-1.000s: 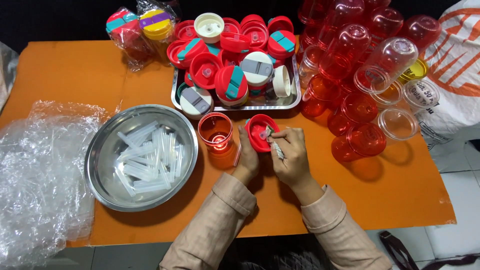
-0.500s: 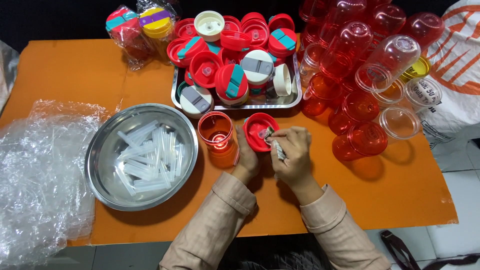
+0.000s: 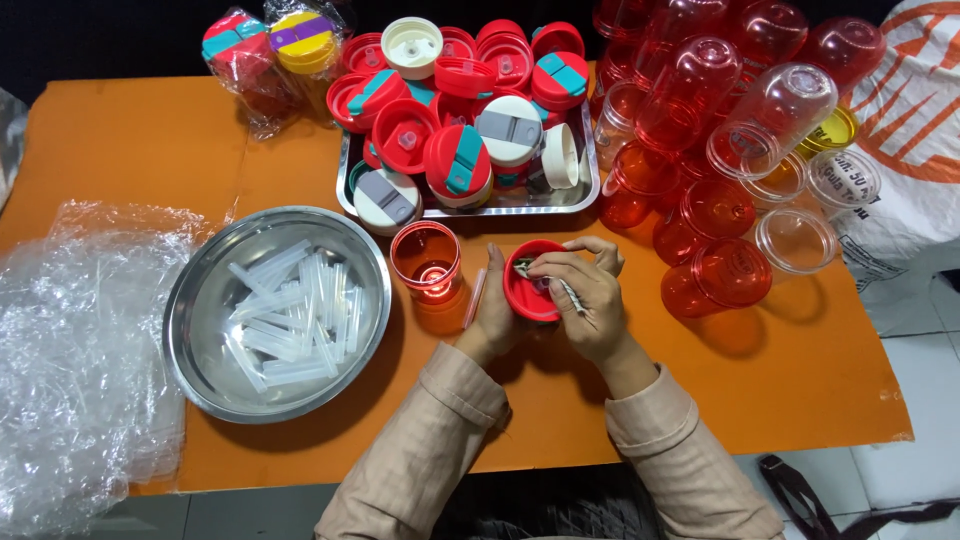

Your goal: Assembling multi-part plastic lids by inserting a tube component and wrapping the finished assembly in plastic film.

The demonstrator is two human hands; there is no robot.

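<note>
The left hand [image 3: 497, 318] gripped the red lid [image 3: 531, 282] at the table's centre while the right hand [image 3: 590, 300] pinched a thin metal tool [image 3: 560, 285] inside it; a slip could have knocked the red cup [image 3: 426, 260] at nine o'clock.

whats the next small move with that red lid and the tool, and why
Probably press the thin metal tool a little deeper into the red lid. The left hand cradles the lid with its inner side up, and the right hand holds the tool tip inside it, so the work there looks unfinished.
</note>
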